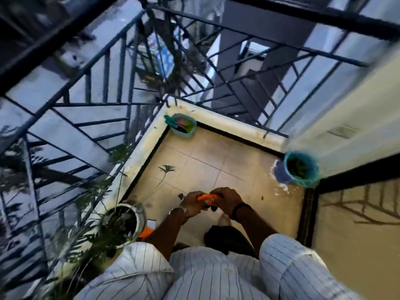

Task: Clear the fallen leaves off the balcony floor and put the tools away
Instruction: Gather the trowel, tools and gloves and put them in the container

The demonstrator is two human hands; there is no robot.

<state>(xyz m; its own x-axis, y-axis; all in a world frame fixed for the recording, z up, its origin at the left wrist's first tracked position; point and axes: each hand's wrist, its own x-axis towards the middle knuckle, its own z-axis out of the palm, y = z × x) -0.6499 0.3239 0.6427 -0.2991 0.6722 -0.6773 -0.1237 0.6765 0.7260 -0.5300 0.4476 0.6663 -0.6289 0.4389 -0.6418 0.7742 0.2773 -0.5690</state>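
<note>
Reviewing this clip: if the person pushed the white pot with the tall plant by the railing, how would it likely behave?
The white pot looks filled with dark soil, so it is probably heavy and would scrape rather than slide freely on the tiled floor. Its long thin stems lean outward, so they would likely sway, and a high push might tip it.

Floor tiles: beige, crossed by thin dark grout lines. Curb: cream, stained, edged with a black strip. Railing: dark bars. Object gripped in both hands: orange. Corner tub: teal, with pink and green contents. Right-side pot: teal rim, blue-purple body. Left-side pot: white, dark soil. Shirt sleeve: white with thin dark pinstripes. Wristband: black.
</note>
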